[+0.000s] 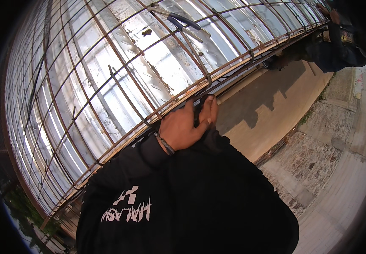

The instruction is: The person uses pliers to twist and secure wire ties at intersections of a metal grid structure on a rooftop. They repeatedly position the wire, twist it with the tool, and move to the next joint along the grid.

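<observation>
The person's bare left hand [179, 130], a dark bracelet [164, 144] at its wrist, reaches the near long edge of a silvery corrugated metal deck [162, 59]. The right hand [210, 111] is just beside it at that edge, fingers bent; what either hand grips is hidden, so I cannot tell whether the fingers close on anything. A grid of thin rusty-brown steel bars [142, 52] spans the deck, running up to this edge above the hands. Metal pliers with long dark-blue handles [185, 21] lie over the grid, inward from the edge, their jaws pointing away from the hands. Farther along the same edge, toward its right end, is a dark-clothed co-worker [329, 53].
</observation>
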A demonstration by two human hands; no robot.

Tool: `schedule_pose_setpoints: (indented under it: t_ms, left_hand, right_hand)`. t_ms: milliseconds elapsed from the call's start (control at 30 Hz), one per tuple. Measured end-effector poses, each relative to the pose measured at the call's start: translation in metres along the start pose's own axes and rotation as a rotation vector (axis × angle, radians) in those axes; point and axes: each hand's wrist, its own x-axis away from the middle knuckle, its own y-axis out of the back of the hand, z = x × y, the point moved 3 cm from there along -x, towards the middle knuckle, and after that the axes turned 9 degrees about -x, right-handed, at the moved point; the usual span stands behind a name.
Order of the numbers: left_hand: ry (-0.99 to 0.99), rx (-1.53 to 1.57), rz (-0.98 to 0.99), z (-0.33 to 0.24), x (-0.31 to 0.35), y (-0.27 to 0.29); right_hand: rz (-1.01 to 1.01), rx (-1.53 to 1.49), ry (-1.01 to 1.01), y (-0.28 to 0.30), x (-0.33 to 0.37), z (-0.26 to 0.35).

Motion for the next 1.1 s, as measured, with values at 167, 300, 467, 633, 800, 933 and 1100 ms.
schedule_pose_setpoints:
  t_ms: [167, 300, 467, 633, 800, 933, 1100]
  left_hand:
    - [-0.034, 0.445, -0.042, 0.016, -0.009, -0.016]
    - [0.392, 1.358, 0.11, 0.007, -0.012, -0.03]
    - [0.778, 1.595, -0.114, -0.009, -0.015, -0.038]
    - [0.778, 1.876, 0.161, 0.012, -0.013, -0.048]
    - [0.731, 1.951, 0.158, 0.006, -0.024, -0.066]
    - [0.683, 1.842, 0.085, 0.0, -0.036, -0.074]
    - [0.666, 1.688, -0.063, 0.002, -0.038, -0.083]
  right_hand:
    - [0.249, -0.042, 0.031, 0.025, -0.03, -0.003]
    - [0.558, -0.096, -0.199, 0.046, -0.068, -0.003]
    - [0.706, -0.127, -0.217, 0.035, -0.084, 0.014]
    - [0.568, -0.269, -0.509, 0.035, -0.073, 0.004]
    - [0.589, -0.012, -0.455, 0.04, -0.077, 0.013]
    - [0.575, 0.018, -0.462, 0.05, -0.068, 0.026]
    - [0.42, 0.223, -0.28, 0.026, 0.008, 0.068]
